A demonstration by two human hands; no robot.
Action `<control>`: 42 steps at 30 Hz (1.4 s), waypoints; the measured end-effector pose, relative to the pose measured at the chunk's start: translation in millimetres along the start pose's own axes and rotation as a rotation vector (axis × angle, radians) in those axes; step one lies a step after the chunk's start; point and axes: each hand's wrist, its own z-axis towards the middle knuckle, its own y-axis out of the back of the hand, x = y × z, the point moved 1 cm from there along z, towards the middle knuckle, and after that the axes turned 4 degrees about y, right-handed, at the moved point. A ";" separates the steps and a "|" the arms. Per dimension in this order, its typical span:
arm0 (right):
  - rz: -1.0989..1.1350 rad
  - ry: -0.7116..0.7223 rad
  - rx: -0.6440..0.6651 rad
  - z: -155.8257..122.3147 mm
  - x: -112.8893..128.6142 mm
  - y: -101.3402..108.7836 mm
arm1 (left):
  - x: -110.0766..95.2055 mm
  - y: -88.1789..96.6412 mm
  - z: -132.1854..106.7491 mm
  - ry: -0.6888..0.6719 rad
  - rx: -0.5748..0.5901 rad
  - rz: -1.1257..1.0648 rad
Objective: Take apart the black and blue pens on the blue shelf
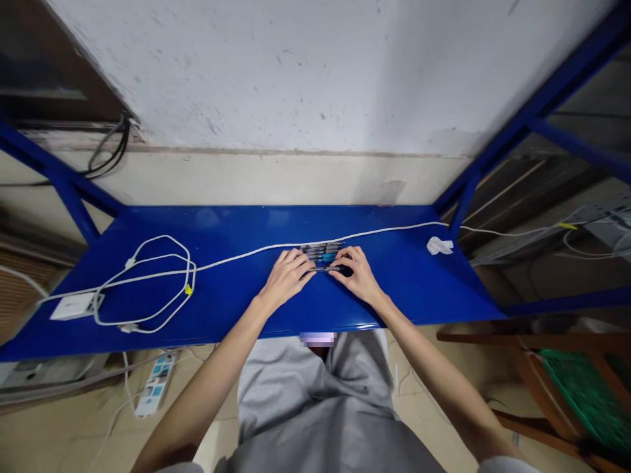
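Left hand (290, 272) and right hand (359, 274) held slightly apart, fingertips closed on opposite ends of one pen (320, 269). Pen held on near side of grouped pens (323, 249), at blue table (231, 289); whether lifted, cannot be told. Step judged to be pen's alignment; for next move, parallel setting beside group, neighbours undisturbed, seems called for.

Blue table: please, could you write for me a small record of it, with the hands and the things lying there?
Surface: blue table
Left hand: left hand, fingertips by one end of the near pen
Right hand: right hand, finger and thumb at its other end
Beyond near pen: row of pens
Behind row: white cable
Left end: white box, cable loop
Right end: crumpled white tissue
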 end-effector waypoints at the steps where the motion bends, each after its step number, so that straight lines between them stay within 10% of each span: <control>1: -0.018 -0.006 0.006 0.3 -0.5 -0.7 | 1.8 0.1 -0.3 0.014 0.008 0.004; 33: 0.203 -0.349 -0.243 1.5 -16.7 -0.2 | 4.9 7.0 -0.7 0.368 -0.292 -0.149; 42: 0.229 -0.397 -0.636 5.1 2.5 15.8 | -8.4 23.2 7.1 0.260 -0.332 -0.246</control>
